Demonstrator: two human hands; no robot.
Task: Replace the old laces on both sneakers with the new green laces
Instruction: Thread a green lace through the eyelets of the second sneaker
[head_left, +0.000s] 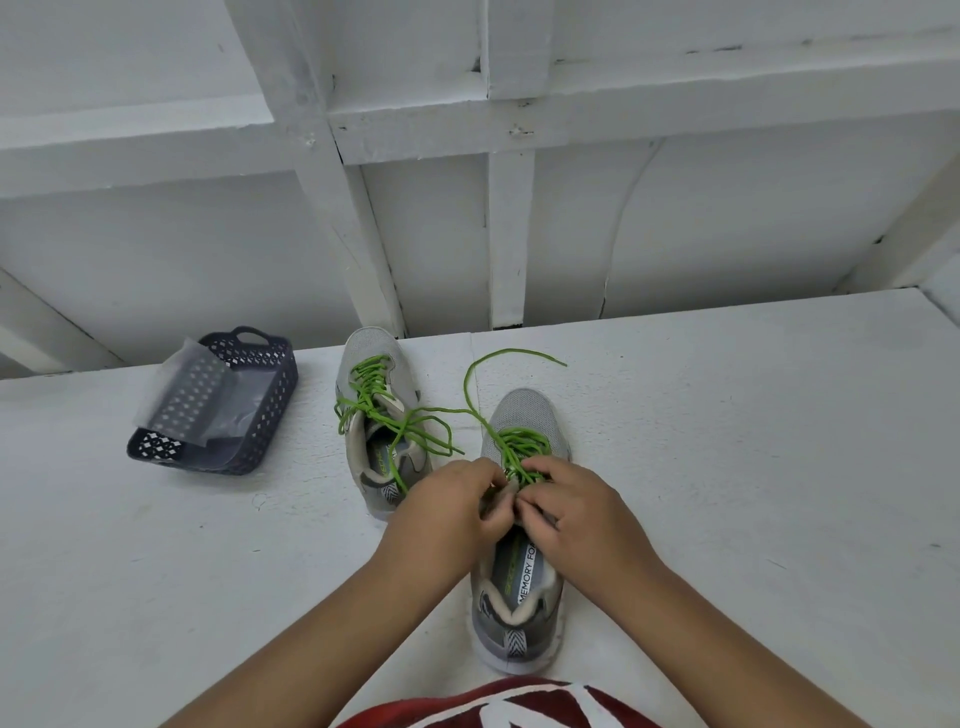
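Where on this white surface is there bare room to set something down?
Bare surface lies right of the near sneaker, and more lies in front of the basket. It is crowded between the sneakers: the far sneaker trails green laces, and both hands work there.

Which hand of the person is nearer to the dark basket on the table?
The left hand. The dark basket lies far to its left and farther from the person. The right hand is beyond the left, on the near sneaker.
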